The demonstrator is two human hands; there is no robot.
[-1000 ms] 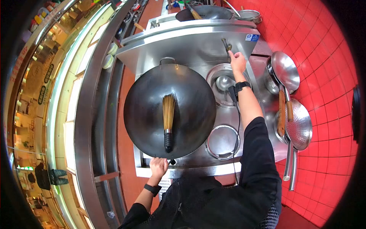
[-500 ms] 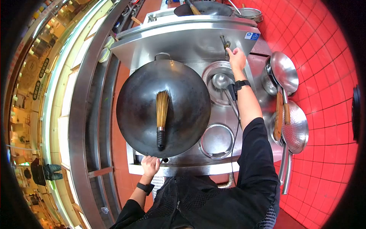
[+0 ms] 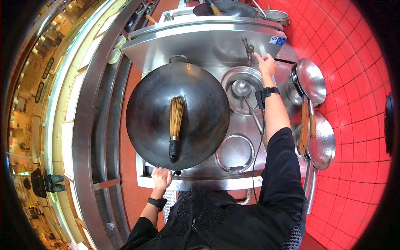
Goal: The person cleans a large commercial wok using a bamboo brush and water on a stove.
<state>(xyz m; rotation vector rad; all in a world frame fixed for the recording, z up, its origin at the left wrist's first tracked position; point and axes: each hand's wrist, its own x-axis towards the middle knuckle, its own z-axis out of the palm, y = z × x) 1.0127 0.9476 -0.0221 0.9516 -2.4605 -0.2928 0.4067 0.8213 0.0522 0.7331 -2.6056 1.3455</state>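
A large dark wok (image 3: pixel 146 112) sits on the steel stove, and a bamboo wok brush (image 3: pixel 176 116) with a black handle lies inside it. My left hand (image 3: pixel 161 178) is closed at the wok's near rim; the exact grip is partly hidden. My right hand (image 3: pixel 266 65) is just right of the small metal faucet (image 3: pixel 248 51) on the backsplash, apart from it. Its index finger points out, the other fingers are loosely curled, and it holds nothing. Below the faucet, a ladle (image 3: pixel 241 88) rests in a round steel pot (image 3: pixel 227 81) set into the stove.
A round steel lid or basin (image 3: pixel 235 152) sits at the front right of the stove. Along the red tiled wall (image 3: pixel 354 83) are a steel pan (image 3: pixel 312 79) and a perforated strainer (image 3: pixel 323 143) with wooden handles. Metal shelving (image 3: pixel 100 125) runs along the left. Another wok (image 3: pixel 233 9) stands behind the backsplash.
My right hand has moved off the faucet, slightly right and towards me. My left hand stays at the wok's near rim. The whole view has shifted slightly.
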